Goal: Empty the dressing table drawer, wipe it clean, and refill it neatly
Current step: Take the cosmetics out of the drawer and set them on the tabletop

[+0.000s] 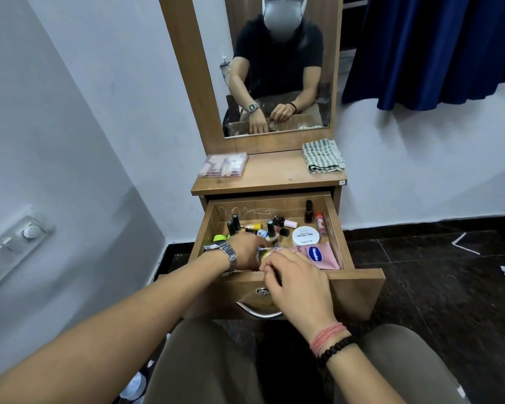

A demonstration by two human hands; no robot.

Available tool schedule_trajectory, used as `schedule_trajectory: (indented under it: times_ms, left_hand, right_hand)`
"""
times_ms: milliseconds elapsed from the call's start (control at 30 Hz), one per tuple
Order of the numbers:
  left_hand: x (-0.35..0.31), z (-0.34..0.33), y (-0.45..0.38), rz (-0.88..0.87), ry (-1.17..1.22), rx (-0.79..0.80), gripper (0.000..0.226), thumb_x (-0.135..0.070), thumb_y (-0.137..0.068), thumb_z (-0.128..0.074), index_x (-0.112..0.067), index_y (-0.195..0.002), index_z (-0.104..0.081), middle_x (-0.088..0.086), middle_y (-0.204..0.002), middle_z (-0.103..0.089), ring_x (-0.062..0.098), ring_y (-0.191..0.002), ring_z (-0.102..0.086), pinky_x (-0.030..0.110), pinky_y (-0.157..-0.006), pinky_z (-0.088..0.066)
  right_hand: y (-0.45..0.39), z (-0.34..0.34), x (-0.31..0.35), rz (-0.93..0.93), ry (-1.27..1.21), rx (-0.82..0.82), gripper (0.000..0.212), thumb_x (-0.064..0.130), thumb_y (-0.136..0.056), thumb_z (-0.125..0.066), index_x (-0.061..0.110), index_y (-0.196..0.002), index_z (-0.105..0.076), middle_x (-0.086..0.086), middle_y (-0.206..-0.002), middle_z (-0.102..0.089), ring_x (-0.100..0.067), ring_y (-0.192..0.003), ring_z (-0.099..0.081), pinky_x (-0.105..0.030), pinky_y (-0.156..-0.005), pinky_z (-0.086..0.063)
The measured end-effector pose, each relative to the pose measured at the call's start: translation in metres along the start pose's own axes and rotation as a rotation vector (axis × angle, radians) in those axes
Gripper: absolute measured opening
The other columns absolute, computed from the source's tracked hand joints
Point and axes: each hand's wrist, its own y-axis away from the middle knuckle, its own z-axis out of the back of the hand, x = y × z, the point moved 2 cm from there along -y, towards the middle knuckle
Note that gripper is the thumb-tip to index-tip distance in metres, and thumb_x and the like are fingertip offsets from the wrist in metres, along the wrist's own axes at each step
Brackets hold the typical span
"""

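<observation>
Nearest: right hand (296, 282) w/ red thread & black bead bracelets, over the front edge of the open drawer (353, 277), fingers curled down at the edge; can't tell if it grips anything. Left hand (247, 253), metal watch (223, 252) on wrist, reaches into the drawer front, fingers curled around a small clear-wrapped item (264, 252), partly hidden. Just right of the hands lies a pink Vaseline sachet (321, 255) flat on the drawer floor. Behind it a round white nail polish remover tub (305, 235). Mid-left: cluster of nail polish bottles (271, 233), some upright, some lying, plus yellow & green bits. Back right corner: dark bottle (308, 211) upright, red-capped tube (320, 220) beside it. Above, on the table top (274, 173): clear plastic box (223, 164) at left, folded striped cloth (322, 156) at right. Mirror (277, 68) behind.
</observation>
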Motion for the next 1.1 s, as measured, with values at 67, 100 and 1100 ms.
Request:
schedule_trajectory:
  times_ms: [67,100,1100]
  left_hand:
    - [-0.001,0.001,0.0,-0.011,-0.031,-0.011,0.043,-0.029,-0.086,-0.064,-0.018,-0.128,-0.057,0.01,-0.12,-0.062,0.026,-0.109,-0.057,0.033,-0.087,-0.049]
    - [-0.002,0.002,-0.001,-0.009,-0.038,-0.017,0.04,-0.028,-0.086,-0.064,-0.017,-0.124,-0.06,0.009,-0.118,-0.062,0.026,-0.107,-0.057,0.033,-0.085,-0.05]
    - [0.104,0.087,-0.013,0.067,0.386,-0.442,0.057,-0.031,-0.093,-0.057,-0.008,-0.136,-0.028,0.013,-0.127,-0.052,0.021,-0.098,-0.053,0.029,-0.078,-0.043]
  right_hand:
    - [0.0,0.0,0.0,0.0,-0.004,0.001,0.015,0.035,-0.09,-0.044,0.033,-0.085,-0.058,0.017,-0.091,-0.059,0.0,-0.087,-0.051,-0.017,-0.064,-0.04]
    - [0.0,0.0,-0.001,0.0,-0.003,0.004,0.015,0.036,-0.09,-0.043,0.033,-0.085,-0.058,0.017,-0.091,-0.059,0.0,-0.086,-0.051,-0.018,-0.064,-0.041]
    - [0.003,0.004,0.003,0.019,0.019,-0.027,0.011,0.032,-0.089,-0.05,0.032,-0.08,-0.056,0.017,-0.082,-0.055,0.002,-0.082,-0.052,-0.012,-0.063,-0.029]
